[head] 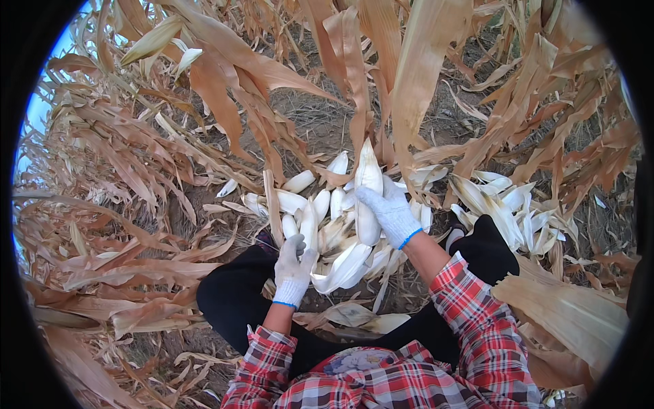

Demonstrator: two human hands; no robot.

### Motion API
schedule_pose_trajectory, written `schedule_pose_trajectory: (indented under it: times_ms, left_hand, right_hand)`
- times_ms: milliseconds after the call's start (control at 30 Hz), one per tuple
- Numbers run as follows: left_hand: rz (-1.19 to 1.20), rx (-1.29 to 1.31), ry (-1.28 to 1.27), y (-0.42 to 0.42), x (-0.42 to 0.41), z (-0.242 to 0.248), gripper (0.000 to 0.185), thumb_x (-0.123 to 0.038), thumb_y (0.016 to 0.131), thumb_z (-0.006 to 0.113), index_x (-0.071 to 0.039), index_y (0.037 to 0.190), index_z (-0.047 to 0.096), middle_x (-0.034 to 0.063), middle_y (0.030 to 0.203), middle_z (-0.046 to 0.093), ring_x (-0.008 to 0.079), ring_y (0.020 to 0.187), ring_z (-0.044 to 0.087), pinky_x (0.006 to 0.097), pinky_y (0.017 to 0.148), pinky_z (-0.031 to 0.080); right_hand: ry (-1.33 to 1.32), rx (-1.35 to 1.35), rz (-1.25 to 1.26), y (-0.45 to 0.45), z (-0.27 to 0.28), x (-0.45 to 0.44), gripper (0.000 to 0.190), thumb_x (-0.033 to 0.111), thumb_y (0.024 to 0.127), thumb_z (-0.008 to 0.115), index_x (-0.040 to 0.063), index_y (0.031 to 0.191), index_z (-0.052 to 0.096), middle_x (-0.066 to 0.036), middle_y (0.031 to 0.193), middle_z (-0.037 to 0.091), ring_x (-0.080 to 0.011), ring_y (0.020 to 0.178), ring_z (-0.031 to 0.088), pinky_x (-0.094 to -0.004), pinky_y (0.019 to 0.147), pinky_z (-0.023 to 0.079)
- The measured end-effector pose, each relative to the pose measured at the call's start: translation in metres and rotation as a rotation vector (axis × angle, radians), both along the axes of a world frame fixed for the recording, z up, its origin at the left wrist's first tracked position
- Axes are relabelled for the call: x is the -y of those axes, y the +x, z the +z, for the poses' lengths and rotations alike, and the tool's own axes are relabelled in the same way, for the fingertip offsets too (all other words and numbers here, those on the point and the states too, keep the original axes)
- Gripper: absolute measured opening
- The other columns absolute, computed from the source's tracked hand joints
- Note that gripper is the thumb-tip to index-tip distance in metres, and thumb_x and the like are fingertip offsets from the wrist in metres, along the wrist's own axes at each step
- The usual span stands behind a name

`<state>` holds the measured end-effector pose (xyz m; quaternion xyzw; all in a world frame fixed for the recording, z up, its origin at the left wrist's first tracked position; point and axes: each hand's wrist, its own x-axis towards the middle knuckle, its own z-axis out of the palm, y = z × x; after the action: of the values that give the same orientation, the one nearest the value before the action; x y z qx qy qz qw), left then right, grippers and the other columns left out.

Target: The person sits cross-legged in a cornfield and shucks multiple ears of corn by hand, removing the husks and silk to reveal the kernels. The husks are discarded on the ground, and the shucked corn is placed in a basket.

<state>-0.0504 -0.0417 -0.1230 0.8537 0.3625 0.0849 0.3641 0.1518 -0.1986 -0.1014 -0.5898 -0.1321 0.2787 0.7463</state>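
My right hand (392, 209), in a white knit glove with a blue cuff, grips a corn ear (369, 176) in its pale husk, pointed end away from me. A peeled-back white husk (343, 270) hangs just below the ear's near end. To the left, my gloved left hand (295, 263) has its thumb and partly curled fingers apart, with nothing seen between them. Close to it, a dry leaf strip (273, 209) stands upright. Beyond and between both hands lies a pile of corn ears (291, 202), pale and partly overlapping.
Dry corn stalks with broad leaves (429, 66) rise in front and overhang the pile. Loose white husks (511, 209) are heaped at right. My bent legs (235, 286), in black trousers, flank the pile. A wide dry leaf (567, 312) reaches in beside my right sleeve.
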Motion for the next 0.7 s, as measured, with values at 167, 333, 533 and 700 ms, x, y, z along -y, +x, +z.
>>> schedule_pose_trajectory:
  times_ms: [167,333,533,700]
  left_hand:
    - [-0.268,0.011,-0.075,0.042,0.03,0.045,0.061,-0.029,0.085,0.071,-0.002,0.136,0.05,0.0186,0.118,0.066,0.0281,0.108,0.066,0.039,0.097,0.051]
    - [-0.2,0.183,-0.639,0.066,0.058,0.031,0.066,-0.02,0.086,0.072,0.001,0.14,0.042,0.0155,0.132,0.056,0.0246,0.121,0.057,0.0383,0.102,0.048]
    - [-0.032,0.567,-1.131,0.056,0.025,0.041,0.051,-0.013,0.091,0.063,-0.001,0.136,0.043,0.0163,0.123,0.059,0.0299,0.114,0.06,0.045,0.101,0.05]
    - [-0.064,0.846,-1.204,0.045,0.025,0.036,0.052,-0.024,0.094,0.062,-0.003,0.138,0.042,0.0172,0.126,0.058,0.033,0.118,0.058,0.0521,0.106,0.044]
  right_hand:
    - [-0.271,0.198,0.06,-0.013,-0.009,0.002,0.068,0.047,0.083,0.072,-0.004,0.125,0.056,-0.023,0.111,0.066,-0.0335,0.103,0.064,-0.0396,0.093,0.048]
    - [-0.157,0.157,0.254,-0.032,0.011,0.003,0.079,0.051,0.086,0.068,-0.003,0.139,0.046,-0.027,0.136,0.055,-0.0369,0.129,0.054,-0.0387,0.107,0.042]
    - [-0.381,0.382,0.508,-0.036,0.015,0.015,0.098,0.05,0.074,0.079,-0.004,0.144,0.038,-0.028,0.13,0.059,-0.039,0.12,0.06,-0.0409,0.104,0.046]
    - [-0.384,0.374,0.5,-0.057,0.018,0.007,0.08,0.043,0.076,0.075,-0.001,0.136,0.044,-0.028,0.115,0.064,-0.0421,0.109,0.063,-0.0443,0.095,0.05]
